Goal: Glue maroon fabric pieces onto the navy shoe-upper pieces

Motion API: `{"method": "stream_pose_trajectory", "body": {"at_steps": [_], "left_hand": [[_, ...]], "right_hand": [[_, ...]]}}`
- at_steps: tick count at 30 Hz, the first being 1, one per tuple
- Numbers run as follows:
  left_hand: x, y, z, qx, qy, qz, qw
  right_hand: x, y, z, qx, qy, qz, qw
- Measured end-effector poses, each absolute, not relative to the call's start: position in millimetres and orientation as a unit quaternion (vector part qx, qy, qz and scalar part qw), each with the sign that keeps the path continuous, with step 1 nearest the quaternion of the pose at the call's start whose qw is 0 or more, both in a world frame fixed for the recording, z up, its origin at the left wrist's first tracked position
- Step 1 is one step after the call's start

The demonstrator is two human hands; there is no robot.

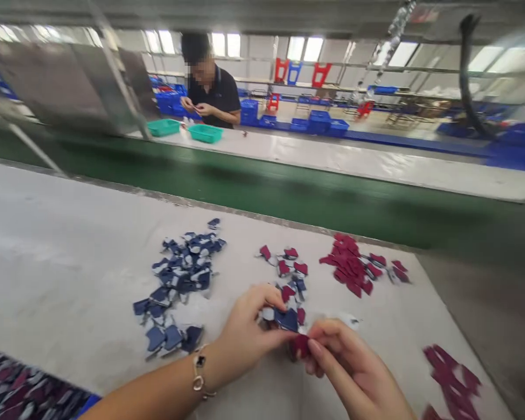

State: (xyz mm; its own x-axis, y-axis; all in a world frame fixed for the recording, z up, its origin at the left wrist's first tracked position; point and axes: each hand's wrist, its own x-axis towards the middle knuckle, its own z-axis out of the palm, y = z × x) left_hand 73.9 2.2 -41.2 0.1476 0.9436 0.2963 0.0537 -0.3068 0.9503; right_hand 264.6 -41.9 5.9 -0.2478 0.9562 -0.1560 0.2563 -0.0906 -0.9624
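My left hand [249, 326], with a bracelet on its wrist, pinches a small dark blue piece [286, 319] that has a pale part at its left end. Close beside it on the right, my right hand [347, 361] holds a small dark red piece [300, 346] between thumb and fingers. The two pieces are near each other; whether they touch cannot be made out. Behind my hands lie several small red and white pieces [291, 254]. A heap of blue and white pieces [188, 262] spreads to the left, and a pile of dark red pieces [345, 262] lies at the right.
More dark red pieces [450, 373] lie at the right edge of the white table [70, 233]. A bin of mixed pieces [21, 388] stands at the lower left. Beyond the green belt [201, 181], a person [214, 87] works near two green trays [205, 133].
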Motion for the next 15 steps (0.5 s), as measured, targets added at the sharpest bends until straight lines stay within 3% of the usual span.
{"method": "stream_pose_trajectory", "body": {"at_steps": [8,15], "left_hand": [[70.9,3.3,-40.1,0.647,0.408,0.483,0.426],[68.5,4.4,-38.1,0.671,0.401,0.477,0.402]], "right_hand": [[258.6,-43.8,16.4,-0.568,-0.538,0.520,0.342],[320.4,-57.4,17.9,-0.646,-0.522,0.422,0.363]]}}
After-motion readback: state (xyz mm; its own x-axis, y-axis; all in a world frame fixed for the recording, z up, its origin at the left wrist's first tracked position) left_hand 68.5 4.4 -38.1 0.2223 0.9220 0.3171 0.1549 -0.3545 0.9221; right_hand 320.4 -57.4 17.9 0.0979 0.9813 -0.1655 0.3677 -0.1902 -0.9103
